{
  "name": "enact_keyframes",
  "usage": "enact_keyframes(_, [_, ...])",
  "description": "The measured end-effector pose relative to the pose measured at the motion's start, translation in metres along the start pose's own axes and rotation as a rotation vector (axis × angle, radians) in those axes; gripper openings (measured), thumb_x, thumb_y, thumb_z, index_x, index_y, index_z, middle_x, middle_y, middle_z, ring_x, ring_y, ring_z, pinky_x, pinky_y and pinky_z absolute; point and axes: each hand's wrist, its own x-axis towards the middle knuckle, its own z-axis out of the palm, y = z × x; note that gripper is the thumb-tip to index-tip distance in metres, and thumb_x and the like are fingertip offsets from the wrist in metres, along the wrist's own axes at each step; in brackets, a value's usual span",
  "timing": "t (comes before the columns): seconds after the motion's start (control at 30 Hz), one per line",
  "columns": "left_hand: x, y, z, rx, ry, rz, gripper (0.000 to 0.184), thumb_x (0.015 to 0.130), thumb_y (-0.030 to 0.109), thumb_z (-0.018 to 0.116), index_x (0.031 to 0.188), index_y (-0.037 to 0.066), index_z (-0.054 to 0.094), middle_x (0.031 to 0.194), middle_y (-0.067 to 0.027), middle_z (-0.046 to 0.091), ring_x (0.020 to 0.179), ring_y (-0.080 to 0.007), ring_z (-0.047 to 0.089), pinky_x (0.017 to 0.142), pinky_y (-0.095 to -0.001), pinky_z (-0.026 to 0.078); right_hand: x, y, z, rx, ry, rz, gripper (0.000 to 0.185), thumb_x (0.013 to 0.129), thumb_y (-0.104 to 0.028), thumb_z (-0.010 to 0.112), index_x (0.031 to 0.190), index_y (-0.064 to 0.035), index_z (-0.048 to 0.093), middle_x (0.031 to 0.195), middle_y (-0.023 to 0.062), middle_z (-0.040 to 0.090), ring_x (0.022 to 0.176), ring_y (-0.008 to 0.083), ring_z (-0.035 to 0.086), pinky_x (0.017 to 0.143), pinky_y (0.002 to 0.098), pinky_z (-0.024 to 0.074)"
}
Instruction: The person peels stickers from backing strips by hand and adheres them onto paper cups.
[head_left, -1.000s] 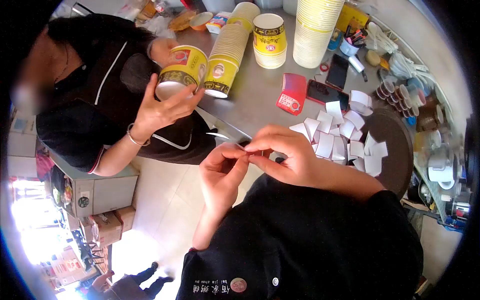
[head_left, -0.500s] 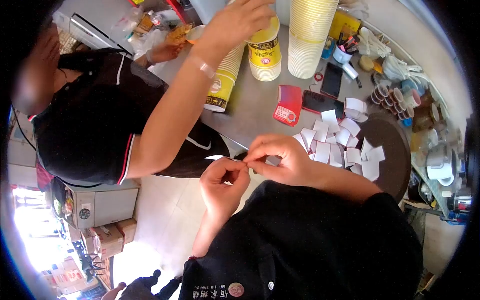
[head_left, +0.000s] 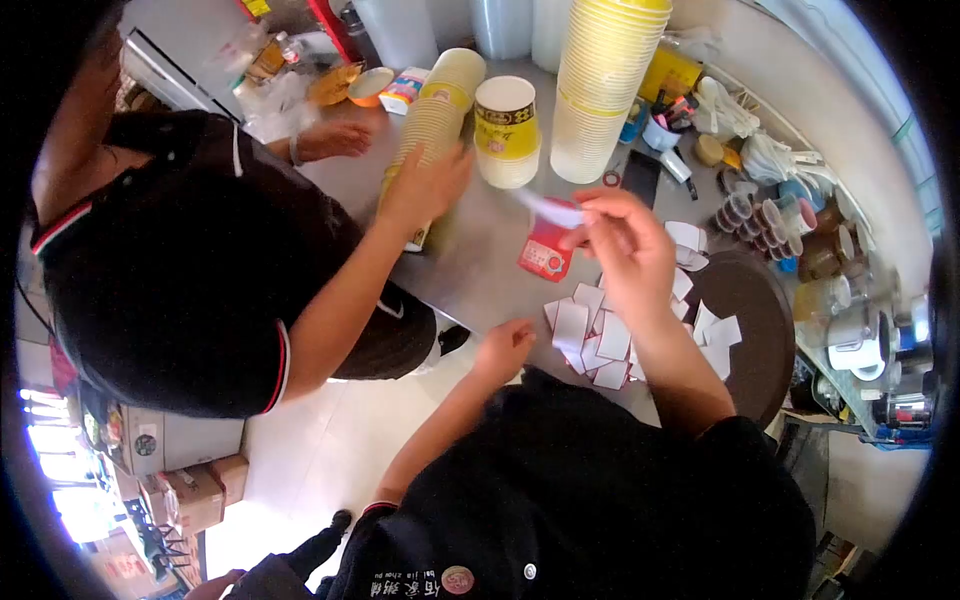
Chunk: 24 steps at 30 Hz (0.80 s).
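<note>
My right hand [head_left: 630, 245] is raised over the table, its thumb and fingers pinching a thin white paper slip [head_left: 553, 209], blurred by motion. My left hand [head_left: 505, 350] is curled near the table's front edge, left of a loose pile of white paper slips [head_left: 605, 340], some with reddish edges. Whether anything is inside its fingers is hidden. Below the held slip lies a red and white packet [head_left: 546, 250]. Just beyond stands a short stack of yellow and white paper cups [head_left: 507, 135], upright, with its open rim on top.
At left a co-worker's hand [head_left: 432, 185] touches a leaning cup stack [head_left: 440, 110]. A tall cup stack [head_left: 610, 90] stands behind. A phone [head_left: 640, 175], a dark round board [head_left: 760, 330] and small lidded containers [head_left: 765, 220] occupy the right side.
My hands have come apart: the right moved up and forward with the slip, the left dropped slightly. The co-worker's hand moved down from the upright cups to the leaning stack.
</note>
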Motion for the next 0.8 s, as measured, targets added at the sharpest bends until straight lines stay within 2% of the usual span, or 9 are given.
enact_keyframes(0.03, [0.005,-0.001,0.006,0.079,0.106,0.07,0.024,0.082,0.013,0.057,0.1,-0.003,0.059,0.081,-0.014,0.064,0.068,-0.0218,0.062,0.064,-0.0315,0.049,0.001,0.002,0.0,-0.005,0.006,-0.008,0.01,0.089,-0.004,0.052,0.096,0.0029,0.055,0.101,0.0101,0.059,0.074,0.0142,0.061,0.062,0.0214,0.0478])
enact_keyframes(0.17, [0.04,0.024,0.001,0.242,0.224,0.091,0.021,0.083,0.011,0.053,0.1,-0.002,0.057,0.079,-0.0167,0.062,0.07,-0.028,0.062,0.064,-0.0366,0.049,0.011,0.009,0.0,-0.064,-0.094,-0.145,0.01,0.086,0.004,0.052,0.095,0.0045,0.055,0.101,0.0134,0.059,0.087,0.0171,0.06,0.076,0.026,0.0482])
enact_keyframes(0.23, [0.069,0.022,0.007,0.434,0.273,0.158,0.031,0.078,0.018,0.059,0.106,0.005,0.053,0.105,-0.0202,0.054,0.096,-0.0374,0.052,0.079,-0.0429,0.044,0.012,0.014,0.001,-0.367,-0.244,-0.344,0.011,0.083,0.008,0.052,0.093,0.005,0.056,0.101,0.0148,0.06,0.09,0.0195,0.06,0.077,0.0269,0.0477])
enact_keyframes(0.3, [0.095,0.033,0.015,0.46,0.169,0.01,0.044,0.076,0.026,0.063,0.113,0.006,0.05,0.12,-0.0201,0.042,0.108,-0.0382,0.044,0.087,-0.046,0.04,0.012,0.009,0.01,-0.434,-0.315,-0.384,0.014,0.079,0.011,0.053,0.091,0.0051,0.056,0.1,0.0158,0.06,0.09,0.0214,0.06,0.078,0.028,0.0478])
enact_keyframes(0.4, [0.1,0.036,0.026,0.591,0.358,-0.019,0.057,0.07,0.034,0.069,0.115,0.007,0.049,0.12,-0.0179,0.041,0.111,-0.0362,0.043,0.09,-0.0474,0.039,0.008,0.012,0.015,-0.383,-0.342,-0.304,0.015,0.078,0.012,0.054,0.091,0.0042,0.057,0.1,0.0166,0.059,0.093,0.0222,0.06,0.08,0.0291,0.048])
enact_keyframes(0.5, [0.105,0.029,0.023,0.529,0.342,-0.041,0.067,0.063,0.038,0.074,0.117,0.007,0.049,0.12,-0.0175,0.04,0.114,-0.0358,0.039,0.092,-0.0461,0.038,0.009,0.011,0.011,-0.351,-0.344,-0.27,0.016,0.079,0.012,0.053,0.093,0.0046,0.056,0.101,0.0168,0.058,0.094,0.0224,0.06,0.081,0.0284,0.0478])
enact_keyframes(0.63, [0.101,0.015,0.013,0.29,0.381,0.0,0.065,0.061,0.032,0.077,0.114,0.008,0.05,0.119,-0.019,0.04,0.112,-0.0361,0.04,0.093,-0.0448,0.037,0.008,0.016,0.013,-0.344,-0.343,-0.283,0.017,0.08,0.012,0.052,0.095,0.0048,0.055,0.103,0.0164,0.057,0.096,0.0221,0.059,0.082,0.028,0.0475])
enact_keyframes(0.7, [0.099,0.009,0.009,0.278,0.423,0.016,0.062,0.06,0.027,0.077,0.113,0.008,0.051,0.12,-0.0195,0.039,0.111,-0.0367,0.042,0.093,-0.0439,0.037,0.007,0.018,0.02,-0.339,-0.282,-0.33,0.015,0.075,0.008,0.06,0.088,0.0015,0.058,0.095,0.0144,0.063,0.085,0.0224,0.063,0.068,0.027,0.0502])
enact_keyframes(0.8, [0.088,0.01,0.003,0.238,0.537,0.066,0.059,0.061,0.02,0.076,0.113,0.007,0.05,0.119,-0.0198,0.041,0.109,-0.0359,0.045,0.091,-0.0417,0.04,0.006,0.016,0.028,-0.342,-0.309,-0.36,0.015,0.074,0.008,0.06,0.088,0.0011,0.058,0.095,0.0145,0.063,0.085,0.0219,0.063,0.067,0.0267,0.0501])
